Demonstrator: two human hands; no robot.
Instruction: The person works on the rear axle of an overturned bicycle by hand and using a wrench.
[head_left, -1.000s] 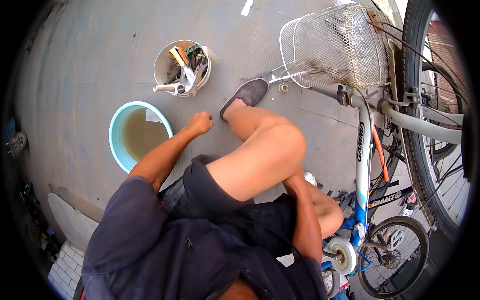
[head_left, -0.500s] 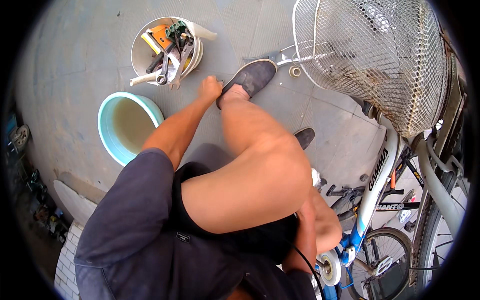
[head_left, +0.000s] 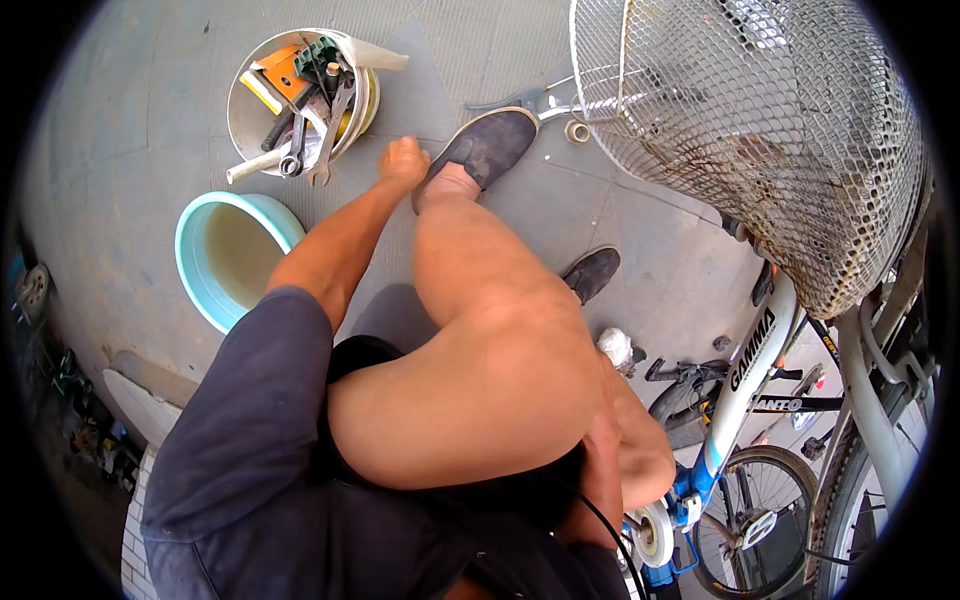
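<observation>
My left hand (head_left: pixel 404 160) is stretched forward beside the dark slip-on shoe (head_left: pixel 494 146) on my foot. Its fingers are curled closed, and whatever they may hold is hidden. Just beyond it stands a white bucket (head_left: pixel 234 118) of tools, with an open-end wrench (head_left: pixel 334 130) sticking over the near rim. My right hand (head_left: pixel 600 440) passes behind my bent leg, so its fingers are out of sight. A thin black cable (head_left: pixel 607 515) runs near that forearm, close to a small white wheel (head_left: pixel 655 535).
A light-blue basin (head_left: pixel 190 262) of murky water sits left of my arm. On the right, a white-and-blue bicycle frame (head_left: pixel 735 385) and a wire basket (head_left: pixel 700 90) crowd close. A small metal ring (head_left: pixel 577 131) lies on the grey paving. More bicycles stand at lower right.
The view has shifted slightly, so bucket, basin and shoe appear further left. My left hand stays closed by the shoe; the right remains behind the leg.
</observation>
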